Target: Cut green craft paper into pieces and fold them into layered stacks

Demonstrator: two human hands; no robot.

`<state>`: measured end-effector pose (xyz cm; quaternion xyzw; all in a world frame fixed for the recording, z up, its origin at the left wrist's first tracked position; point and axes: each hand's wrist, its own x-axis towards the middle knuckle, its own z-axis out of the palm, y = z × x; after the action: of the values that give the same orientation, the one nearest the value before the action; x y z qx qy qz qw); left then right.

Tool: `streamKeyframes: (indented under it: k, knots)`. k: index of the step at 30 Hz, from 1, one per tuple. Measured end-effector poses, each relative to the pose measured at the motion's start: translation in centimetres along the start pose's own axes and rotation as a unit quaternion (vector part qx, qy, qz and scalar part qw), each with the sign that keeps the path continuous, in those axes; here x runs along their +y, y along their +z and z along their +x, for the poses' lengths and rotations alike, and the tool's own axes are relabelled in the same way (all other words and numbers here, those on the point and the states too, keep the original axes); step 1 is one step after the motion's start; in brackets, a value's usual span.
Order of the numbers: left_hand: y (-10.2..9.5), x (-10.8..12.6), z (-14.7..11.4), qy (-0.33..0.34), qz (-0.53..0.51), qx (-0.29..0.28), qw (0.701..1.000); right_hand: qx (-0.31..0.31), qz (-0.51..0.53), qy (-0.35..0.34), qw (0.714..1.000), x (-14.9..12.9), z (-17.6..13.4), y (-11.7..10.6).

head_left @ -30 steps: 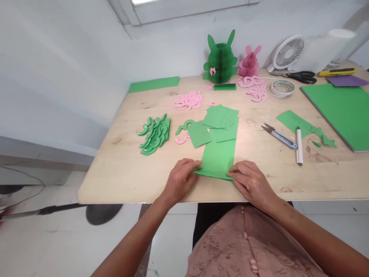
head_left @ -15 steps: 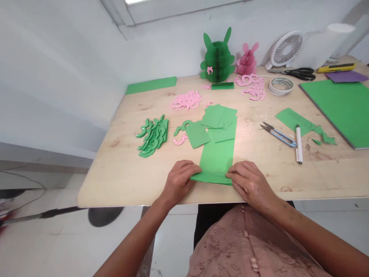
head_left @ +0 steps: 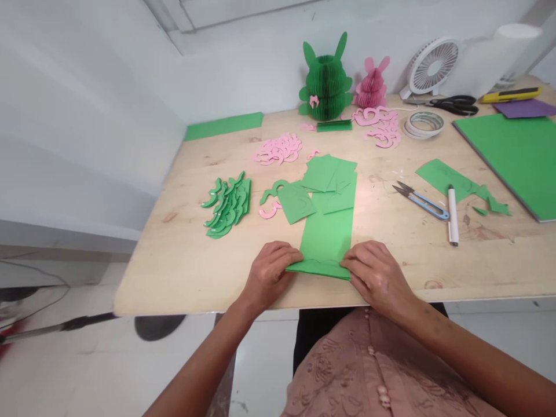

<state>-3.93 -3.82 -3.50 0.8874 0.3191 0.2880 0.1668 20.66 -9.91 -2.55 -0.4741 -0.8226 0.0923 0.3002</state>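
Observation:
A long strip of green paper (head_left: 326, 236) lies in front of me, its near end folded over into a narrow layered band with a faint wavy pencil line. My left hand (head_left: 273, 271) pinches the left end of that fold, and my right hand (head_left: 374, 272) pinches the right end. Both hands rest on the table with fingers closed on the paper. Several smaller green paper pieces (head_left: 297, 202) overlap the far end of the strip. Left of them lie a green curved cutout (head_left: 273, 191) and a pink curved cutout (head_left: 270, 211).
Piles of green cutouts (head_left: 228, 205) and pink cutouts (head_left: 278, 149) lie left. Thread snips (head_left: 421, 201) and a white marker (head_left: 453, 215) lie right. Behind stand a green paper figure (head_left: 325, 87), a pink paper figure (head_left: 372, 87), a fan (head_left: 433, 66), tape rolls (head_left: 423, 125) and scissors (head_left: 454, 105).
The view has shifted slightly. Both hands keep their grip at the ends of the fold, with almost no visible movement of the paper.

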Motion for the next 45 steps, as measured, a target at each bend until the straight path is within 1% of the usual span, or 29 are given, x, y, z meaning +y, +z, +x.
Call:
streamKeyframes:
  k: [8,14,22,27,31,35,38,45]
  knots:
    - [0.0,0.0,0.2,-0.020,-0.017,0.007,1.000,0.007,0.014,0.013,1.000,0.0,0.0,0.1]
    - [-0.4,0.2,0.9,-0.040,-0.027,-0.010,0.999,0.002,0.027,0.048,0.998,-0.1,0.2,0.0]
    - [-0.8,0.2,1.3,-0.055,-0.040,-0.034,0.997,-0.010,0.016,0.055,0.998,0.0,0.3,0.1]
    - [-0.9,0.2,1.3,-0.057,-0.041,-0.033,0.997,-0.002,0.013,0.063,0.998,0.0,0.3,0.3]
    - [-0.9,0.2,1.6,-0.075,-0.049,-0.041,0.995,-0.004,0.016,0.087,0.996,-0.1,0.4,0.5]
    - [-0.8,0.1,1.9,-0.101,-0.046,-0.054,0.992,0.011,0.012,0.109,0.994,0.0,0.6,0.7]
    - [-0.8,0.0,2.0,-0.117,-0.045,-0.062,0.990,0.018,0.011,0.114,0.993,0.1,0.7,0.8]
    - [-1.0,-0.2,2.0,-0.115,-0.063,-0.065,0.989,0.015,0.015,0.121,0.992,-0.1,0.8,0.8]
